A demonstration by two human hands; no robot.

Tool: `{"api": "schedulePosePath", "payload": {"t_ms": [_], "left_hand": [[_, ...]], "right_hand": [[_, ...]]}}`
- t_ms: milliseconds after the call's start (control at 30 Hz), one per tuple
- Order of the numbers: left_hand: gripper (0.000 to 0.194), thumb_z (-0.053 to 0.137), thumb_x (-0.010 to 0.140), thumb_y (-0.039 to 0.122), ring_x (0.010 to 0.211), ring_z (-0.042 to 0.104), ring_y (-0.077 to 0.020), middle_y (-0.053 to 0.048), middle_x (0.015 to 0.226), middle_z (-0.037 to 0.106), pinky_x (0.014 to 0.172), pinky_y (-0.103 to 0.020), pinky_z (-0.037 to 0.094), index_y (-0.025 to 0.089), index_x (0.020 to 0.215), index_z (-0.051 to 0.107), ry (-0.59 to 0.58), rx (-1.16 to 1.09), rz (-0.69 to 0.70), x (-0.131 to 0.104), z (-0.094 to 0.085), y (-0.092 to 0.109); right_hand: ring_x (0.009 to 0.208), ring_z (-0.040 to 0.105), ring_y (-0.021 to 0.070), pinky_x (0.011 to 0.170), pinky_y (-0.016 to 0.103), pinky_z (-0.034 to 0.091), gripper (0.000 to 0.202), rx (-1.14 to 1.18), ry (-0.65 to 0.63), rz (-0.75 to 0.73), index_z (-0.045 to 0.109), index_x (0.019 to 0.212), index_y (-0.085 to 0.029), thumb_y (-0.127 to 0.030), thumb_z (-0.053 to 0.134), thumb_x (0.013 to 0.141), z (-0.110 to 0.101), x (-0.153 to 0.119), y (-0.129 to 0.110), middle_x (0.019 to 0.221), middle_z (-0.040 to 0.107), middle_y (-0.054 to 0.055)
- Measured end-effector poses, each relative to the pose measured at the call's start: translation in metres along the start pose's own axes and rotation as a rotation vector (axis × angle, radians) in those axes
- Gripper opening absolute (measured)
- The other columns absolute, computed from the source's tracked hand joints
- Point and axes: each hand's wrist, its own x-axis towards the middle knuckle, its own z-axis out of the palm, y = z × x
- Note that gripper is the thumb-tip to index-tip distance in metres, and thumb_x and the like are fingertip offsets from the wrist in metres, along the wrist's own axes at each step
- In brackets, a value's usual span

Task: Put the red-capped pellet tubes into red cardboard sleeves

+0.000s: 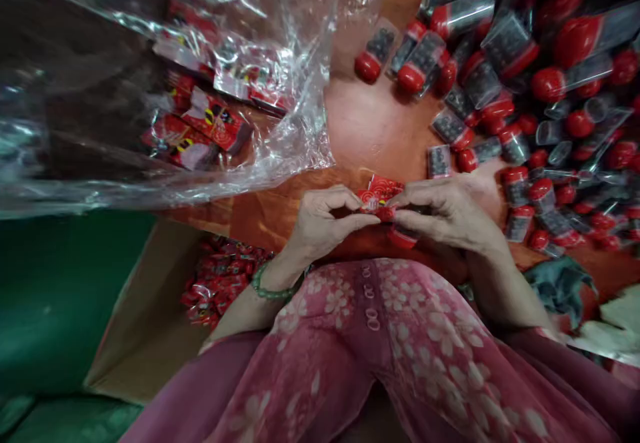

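While our left hand point(320, 223) pinches one side of the red packet point(379, 194) — fingers narrow — our right hand point(447, 213) pinches the other, so it sits between both sets of fingertips, clear plastic bag point(305, 133) beyond the left, red-capped containers point(483, 82) beyond the right.

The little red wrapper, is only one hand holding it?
No, the left hand and right hand both pinch the red wrapper.

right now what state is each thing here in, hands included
red packet: held in both hands
left hand: pinching it
right hand: pinching its other side
bracelet: on left wrist
plastic bag: crumpled
cardboard box: open, small red packets inside
red-ended tubes: heaped loosely
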Motion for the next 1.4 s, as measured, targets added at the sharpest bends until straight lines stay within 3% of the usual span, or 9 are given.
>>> {"api": "schedulePosePath", "payload": {"t_ms": [167,300,500,633,833,900,1067,1167,1400], "left_hand": [[0.025,0.089,0.067,0.03,0.06,0.065,-0.011,-0.001,0.064,0.071,0.06,-0.022,0.052,0.015,0.065,0.069,0.036,0.049,0.094,0.001,-0.004,0.0],[0.026,0.089,0.067,0.033,0.061,0.066,-0.0115,-0.002,0.067,0.073,0.06,-0.023,0.053,0.015,0.068,0.071,0.028,0.108,0.152,0.001,-0.005,0.002],[0.022,0.087,0.07,0.03,0.063,0.067,-0.012,-0.004,0.069,0.074,0.062,-0.023,0.054,0.014,0.073,0.072,0.01,0.122,0.206,0.002,-0.006,0.007],[0.022,0.085,0.074,0.032,0.062,0.066,-0.0116,-0.003,0.069,0.074,0.062,-0.024,0.054,0.015,0.072,0.071,-0.032,0.151,0.24,0.002,-0.009,0.009],[0.017,0.081,0.079,0.03,0.063,0.064,-0.0118,-0.003,0.069,0.074,0.063,-0.025,0.052,0.016,0.077,0.071,-0.076,0.246,0.34,0.001,-0.012,0.01],[0.015,0.079,0.081,0.029,0.064,0.064,-0.0121,-0.002,0.07,0.074,0.064,-0.026,0.052,0.016,0.078,0.071,-0.082,0.273,0.353,0.001,-0.013,0.01],[0.015,0.079,0.081,0.031,0.064,0.065,-0.0129,-0.002,0.071,0.075,0.063,-0.027,0.052,0.018,0.08,0.072,-0.074,0.269,0.325,0.003,-0.016,0.009],[0.015,0.079,0.081,0.032,0.065,0.065,-0.0133,-0.002,0.071,0.074,0.064,-0.027,0.053,0.018,0.081,0.072,-0.086,0.262,0.317,0.005,-0.017,0.009],[0.014,0.081,0.079,0.027,0.065,0.066,-0.0125,-0.004,0.073,0.075,0.063,-0.025,0.053,0.015,0.081,0.074,-0.102,0.214,0.28,0.005,-0.015,0.004]], "right_hand": [[0.063,0.062,0.0114,0.055,0.023,0.044,0.015,0.163,0.38,0.111,0.079,0.089,-0.026,-0.037,0.081,0.079,-0.018,-0.023,-0.003,0.076,0.073,-0.004],[0.083,0.066,0.0161,0.073,0.028,0.051,0.027,0.188,0.664,0.039,0.079,0.103,-0.034,-0.031,0.084,0.077,-0.017,-0.032,-0.016,0.096,0.075,-0.004],[0.088,0.07,0.0208,0.083,0.038,0.057,0.039,-0.062,0.493,-0.203,0.074,0.115,-0.038,-0.016,0.076,0.084,-0.007,-0.022,-0.027,0.097,0.077,-0.002],[0.088,0.072,0.019,0.082,0.034,0.058,0.033,-0.213,0.436,-0.218,0.075,0.113,-0.034,-0.016,0.076,0.085,-0.007,-0.019,-0.026,0.096,0.077,0.0],[0.089,0.072,0.0182,0.075,0.03,0.057,0.025,-0.318,0.182,-0.142,0.076,0.114,-0.029,-0.02,0.067,0.092,-0.019,-0.023,-0.032,0.1,0.076,0.003],[0.088,0.072,0.0182,0.075,0.031,0.057,0.027,-0.284,0.193,-0.148,0.076,0.113,-0.029,-0.018,0.069,0.09,-0.023,-0.023,-0.036,0.099,0.077,0.002],[0.089,0.069,0.0203,0.082,0.035,0.058,0.046,-0.179,0.467,-0.152,0.076,0.115,-0.035,-0.005,0.075,0.081,-0.022,-0.021,-0.042,0.093,0.077,0.001],[0.087,0.07,0.0211,0.076,0.036,0.059,0.047,-0.18,0.441,-0.211,0.074,0.116,-0.038,-0.007,0.075,0.081,-0.017,-0.017,-0.037,0.095,0.078,0.0],[0.09,0.07,0.0157,0.08,0.03,0.057,0.033,-0.209,0.318,-0.214,0.075,0.113,-0.028,-0.009,0.072,0.086,-0.015,-0.019,-0.025,0.1,0.076,0.001]]}}
